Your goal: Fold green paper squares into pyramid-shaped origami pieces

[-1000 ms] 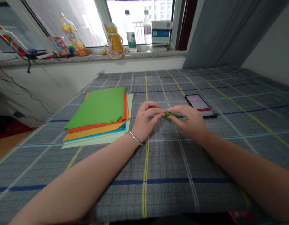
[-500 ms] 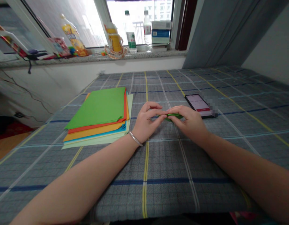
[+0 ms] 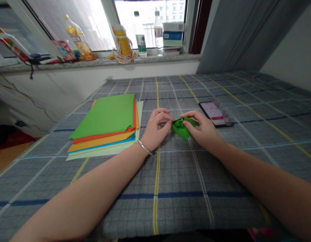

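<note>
Green, small, angular folded paper (image 3: 181,132) sits just right of the left hand (image 3: 155,130), which pinches its edge, while the right hand (image 3: 206,130) grips the opposite side, and light, even fingertip pressure probably shapes it best without crushing.

The green folded paper (image 3: 182,131) is kinda puffed open, creased on top, pointy bit toward the person, pinched between the left hand (image 3: 155,129) and right hand (image 3: 205,129).

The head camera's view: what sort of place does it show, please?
Probably a room in a home: a plaid cloth is spread in front, a grey curtain hangs beside the window, and bottles stand on the sill.
</note>
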`<state>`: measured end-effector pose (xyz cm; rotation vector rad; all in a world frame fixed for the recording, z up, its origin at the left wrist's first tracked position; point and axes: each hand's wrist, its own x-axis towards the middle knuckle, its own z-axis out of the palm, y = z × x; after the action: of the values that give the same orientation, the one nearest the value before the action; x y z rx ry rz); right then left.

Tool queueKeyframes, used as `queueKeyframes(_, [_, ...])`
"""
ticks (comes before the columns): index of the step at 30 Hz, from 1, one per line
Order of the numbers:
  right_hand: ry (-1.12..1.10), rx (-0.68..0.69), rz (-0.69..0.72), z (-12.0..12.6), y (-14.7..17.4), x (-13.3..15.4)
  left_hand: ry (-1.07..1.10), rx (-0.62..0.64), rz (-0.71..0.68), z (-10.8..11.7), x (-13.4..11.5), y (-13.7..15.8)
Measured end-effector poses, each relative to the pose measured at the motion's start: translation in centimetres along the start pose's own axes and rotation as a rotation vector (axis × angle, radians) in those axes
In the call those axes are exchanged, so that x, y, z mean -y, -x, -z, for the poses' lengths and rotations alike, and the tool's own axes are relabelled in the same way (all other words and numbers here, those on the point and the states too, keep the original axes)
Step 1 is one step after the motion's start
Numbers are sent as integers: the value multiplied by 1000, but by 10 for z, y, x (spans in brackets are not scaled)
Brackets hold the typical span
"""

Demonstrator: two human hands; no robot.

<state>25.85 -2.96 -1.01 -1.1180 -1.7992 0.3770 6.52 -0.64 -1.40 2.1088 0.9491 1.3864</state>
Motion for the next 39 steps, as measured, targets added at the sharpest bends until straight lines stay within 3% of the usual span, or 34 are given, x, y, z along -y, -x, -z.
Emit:
queueKeyframes(6, [63, 9, 55, 2, -1, 7, -123, 27, -38, -1, -4, -1])
queueKeyframes(19, [-167, -71, -26, -5, 0, -9, -238, 2, -37, -3, -4, 0])
queueKeyframes(24, [-230, -108, -79, -5, -3, -14, -98, -11, 155, -8, 3, 0])
queueKeyframes(29, [-430, -126, -199, -7, -5, -18, -46, 145, 389, -5, 8, -3])
queueKeyframes(33, [-530, -153, -273, -8, -6, -24, 46, 233, 389, 0, 6, -6])
queueKeyframes(39, [-646, -185, -353, -6, -7, -24, 261, 146, 391, 5, 13, -9])
